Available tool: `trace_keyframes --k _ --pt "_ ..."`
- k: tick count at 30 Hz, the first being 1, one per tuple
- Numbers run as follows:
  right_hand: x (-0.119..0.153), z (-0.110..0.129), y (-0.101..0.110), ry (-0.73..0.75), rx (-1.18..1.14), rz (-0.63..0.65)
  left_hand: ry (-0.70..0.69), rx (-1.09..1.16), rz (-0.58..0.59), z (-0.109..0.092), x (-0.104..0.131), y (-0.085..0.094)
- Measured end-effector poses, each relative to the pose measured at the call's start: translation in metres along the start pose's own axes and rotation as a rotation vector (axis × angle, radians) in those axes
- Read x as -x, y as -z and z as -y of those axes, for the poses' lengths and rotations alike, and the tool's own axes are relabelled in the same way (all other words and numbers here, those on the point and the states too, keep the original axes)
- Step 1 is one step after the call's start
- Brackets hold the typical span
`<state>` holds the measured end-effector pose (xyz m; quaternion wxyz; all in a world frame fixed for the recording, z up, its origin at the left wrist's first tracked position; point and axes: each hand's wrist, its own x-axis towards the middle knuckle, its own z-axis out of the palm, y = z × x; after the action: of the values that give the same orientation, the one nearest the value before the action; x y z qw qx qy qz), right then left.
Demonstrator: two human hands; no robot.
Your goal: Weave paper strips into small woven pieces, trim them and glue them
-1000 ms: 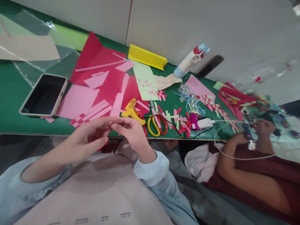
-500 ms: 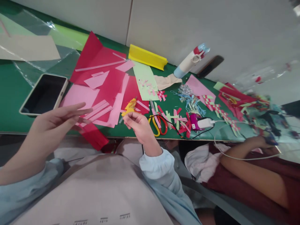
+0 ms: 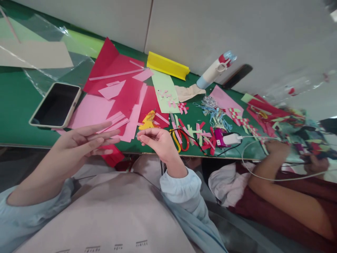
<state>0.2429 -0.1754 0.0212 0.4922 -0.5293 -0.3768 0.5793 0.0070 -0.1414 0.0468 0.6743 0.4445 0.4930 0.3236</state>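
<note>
- The left hand (image 3: 75, 146) was held open, palm turned inward and fingers spread, at the near edge of a green table (image 3: 15, 95).
- A red strip (image 3: 113, 156) was seen just beyond and below its fingertips, at the table edge; whether it was touched could not be told.
- The right hand (image 3: 162, 144) was closed in a pinch, thumb against the bent fingers; whether anything small was gripped could not be told.
- A yellow glue gun (image 3: 147, 120) was placed on the table just behind the right fingertips, partly hidden by them.
- To its right, scissors (image 3: 183, 140) with yellow and red handles were laid among loose paper strips (image 3: 201, 135).
- Beyond the left hand, red paper (image 3: 129, 91) and pink paper (image 3: 91, 110) were spread in overlapping pieces, with a phone (image 3: 56, 105) laid to their left, its screen dark.
- Behind these, a yellow holder (image 3: 167, 65) was set near the wall, beside a pale green sheet (image 3: 163, 89) scattered with pink bits.
- Farther right, a bottle (image 3: 212, 73) was tilted, with tinsel (image 3: 214, 110) and checked strips (image 3: 244, 123) in front of it.
- A purple block (image 3: 219, 137) was joined by a white plug (image 3: 231, 138) near the table edge.
- At far right, another person's hands (image 3: 279, 149) were seen, blurred.
</note>
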Motion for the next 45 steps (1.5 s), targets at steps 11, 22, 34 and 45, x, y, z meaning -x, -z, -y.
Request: trace_keyframes --k 11,22,34,45 --pt "0.025 -0.026 -0.013 0.199 0.512 0.020 -0.238 -0.244 -0.077 0.020 0.021 0.015" --pt "0.043 -0.031 -0.021 0.152 1.016 0.121 -0.387 -0.394 -0.083 0.024 0.035 0.030" --pt "0.040 0.000 -0.014 0.163 0.927 0.139 -0.428 -0.455 -0.103 0.021 0.038 0.039" --pt "0.041 -0.006 -0.018 -0.077 0.157 0.095 -0.424 -0.412 -0.082 0.020 0.037 0.037"
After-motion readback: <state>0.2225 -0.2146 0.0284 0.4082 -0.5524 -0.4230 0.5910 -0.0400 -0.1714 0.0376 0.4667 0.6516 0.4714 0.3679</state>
